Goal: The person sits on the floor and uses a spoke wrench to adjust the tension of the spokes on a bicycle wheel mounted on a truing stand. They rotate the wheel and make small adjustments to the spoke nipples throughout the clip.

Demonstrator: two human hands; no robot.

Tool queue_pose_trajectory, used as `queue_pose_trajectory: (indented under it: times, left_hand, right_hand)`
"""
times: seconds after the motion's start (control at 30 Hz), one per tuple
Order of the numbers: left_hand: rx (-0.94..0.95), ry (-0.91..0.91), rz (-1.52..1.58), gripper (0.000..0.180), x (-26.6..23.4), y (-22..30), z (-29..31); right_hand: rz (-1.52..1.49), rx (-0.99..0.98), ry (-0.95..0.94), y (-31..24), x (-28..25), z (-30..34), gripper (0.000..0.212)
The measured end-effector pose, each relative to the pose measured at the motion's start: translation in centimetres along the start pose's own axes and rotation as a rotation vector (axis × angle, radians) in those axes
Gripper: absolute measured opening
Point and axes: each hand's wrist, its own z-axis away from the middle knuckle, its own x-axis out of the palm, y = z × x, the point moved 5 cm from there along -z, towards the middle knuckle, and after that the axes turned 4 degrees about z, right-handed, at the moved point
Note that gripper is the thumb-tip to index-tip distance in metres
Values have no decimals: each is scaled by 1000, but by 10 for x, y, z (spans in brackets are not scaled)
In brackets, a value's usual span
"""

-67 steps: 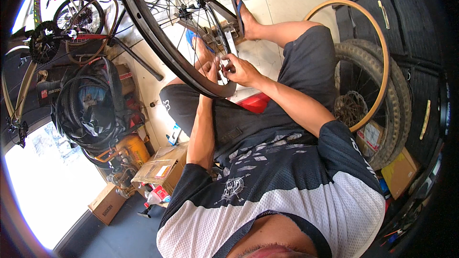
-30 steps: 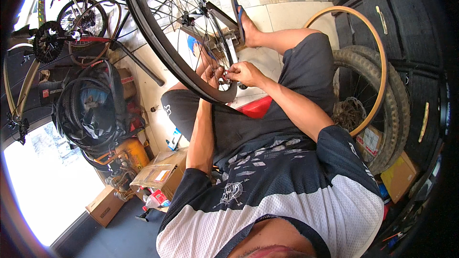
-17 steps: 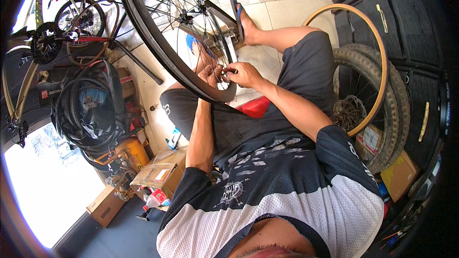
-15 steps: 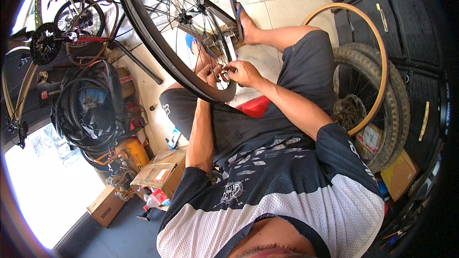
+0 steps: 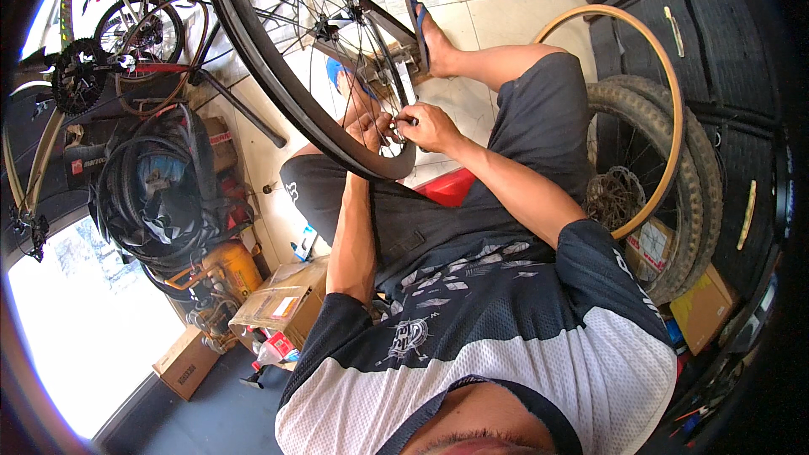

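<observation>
A black spoked bicycle wheel (image 5: 263, 76) stands upright in front of me, its hub (image 5: 324, 31) beside a dark stand arm (image 5: 386, 22). Past the lower part of the rim, my left hand (image 5: 368, 131) is closed among the spokes, fingertips pinched together. My right hand (image 5: 430, 129) meets it from the right, thumb and fingers also pinched, close to the spoke ends at the rim. Whatever small thing is between the fingertips of either hand is too small to make out. The rim hides part of my left wrist.
Bicycles (image 5: 139, 38) stand at the far left, above coiled black tyres (image 5: 126, 194). An orange compressor (image 5: 232, 270) and a cardboard box (image 5: 282, 299) are near my left elbow. To the right, a tan hoop-shaped rim (image 5: 672, 101) leans with knobby tyres (image 5: 708, 185) against dark drawers.
My right hand has turned slightly, its fingers curling in more at the spokes. My left hand and the wheel stay nearly where they were.
</observation>
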Motion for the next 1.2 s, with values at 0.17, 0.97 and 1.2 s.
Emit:
queue_pose_trajectory:
  times: [0.17,0.97,1.2]
  left_hand:
    - [9,19,-44,31,-5,-10,-4]
    - [76,30,-12,29,-5,-2,-1]
    - [75,14,-3,25,-5,-6,-5]
  right_hand:
    - [-183,96,-38,20,14,-1,29]
    - [-215,78,-31,4,11,1,35]
    - [2,56,-67,3,3,-4,36]
